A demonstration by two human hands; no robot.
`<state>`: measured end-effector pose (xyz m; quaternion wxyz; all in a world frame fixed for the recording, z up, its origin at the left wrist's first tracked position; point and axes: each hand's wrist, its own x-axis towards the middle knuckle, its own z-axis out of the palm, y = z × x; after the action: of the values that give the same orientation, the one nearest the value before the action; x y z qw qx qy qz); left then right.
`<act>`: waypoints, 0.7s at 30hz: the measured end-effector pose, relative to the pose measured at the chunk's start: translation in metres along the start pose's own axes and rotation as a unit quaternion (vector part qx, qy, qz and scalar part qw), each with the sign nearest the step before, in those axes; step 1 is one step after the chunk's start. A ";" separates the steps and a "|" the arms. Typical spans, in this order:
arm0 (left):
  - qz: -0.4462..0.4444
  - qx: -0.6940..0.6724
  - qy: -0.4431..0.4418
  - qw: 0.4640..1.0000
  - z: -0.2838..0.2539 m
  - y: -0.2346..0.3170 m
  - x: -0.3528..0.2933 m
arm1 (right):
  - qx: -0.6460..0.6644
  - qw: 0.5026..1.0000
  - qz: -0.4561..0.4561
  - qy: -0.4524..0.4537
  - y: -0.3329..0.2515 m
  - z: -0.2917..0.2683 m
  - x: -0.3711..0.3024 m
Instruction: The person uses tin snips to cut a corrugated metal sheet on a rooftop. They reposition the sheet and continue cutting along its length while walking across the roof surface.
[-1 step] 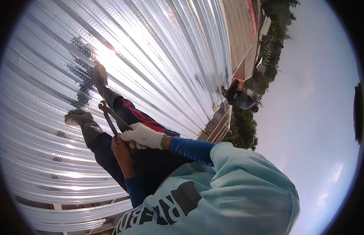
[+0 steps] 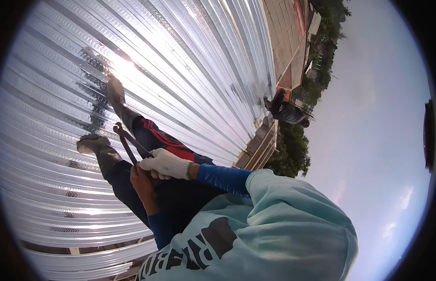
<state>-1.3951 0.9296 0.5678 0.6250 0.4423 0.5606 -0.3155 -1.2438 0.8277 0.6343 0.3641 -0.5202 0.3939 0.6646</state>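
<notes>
A pair of dark metal pincers [image 2: 125, 140] sits in front of my thighs, its two handles apart and its jaws pointing away from me. My left hand [image 2: 143, 185], bare, is closed around one handle. The other handle is gripped by my right hand [image 2: 165, 164], which wears a white knitted glove. Both handle ends are hidden inside my fingers. Beyond the jaws are my two boots [image 2: 116, 93], muddy and standing on shiny ribbed metal sheeting [image 2: 54, 154].
The sheeting's raised ribs run across the whole left side, with strong sun glare. A person in dark clothes [image 2: 288, 112] is bent over at the sheeting's far edge. Near that person are a wooden frame [image 2: 260, 152], a brick-red wall strip [image 2: 286, 77] and trees [image 2: 293, 150].
My hands and the pincers sit slightly farther left in the picture, and the whole view has shifted a little. My grip on both handles looks the same.
</notes>
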 end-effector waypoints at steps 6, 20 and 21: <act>0.160 0.302 0.022 0.940 -0.020 0.046 -0.022 | 0.052 0.993 -0.105 0.019 0.017 0.015 0.011; 0.033 0.252 -0.001 0.967 -0.006 0.053 -0.053 | 0.141 0.978 -0.083 -0.132 0.031 0.010 0.025; 0.082 0.282 -0.010 0.956 -0.007 0.047 -0.054 | 0.129 0.979 -0.074 -0.139 0.030 0.012 0.027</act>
<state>-1.3661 0.9497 0.6304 0.5040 0.6417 0.4048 -0.4126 -1.2806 0.8277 0.6142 0.5276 -0.3990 0.3825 0.6451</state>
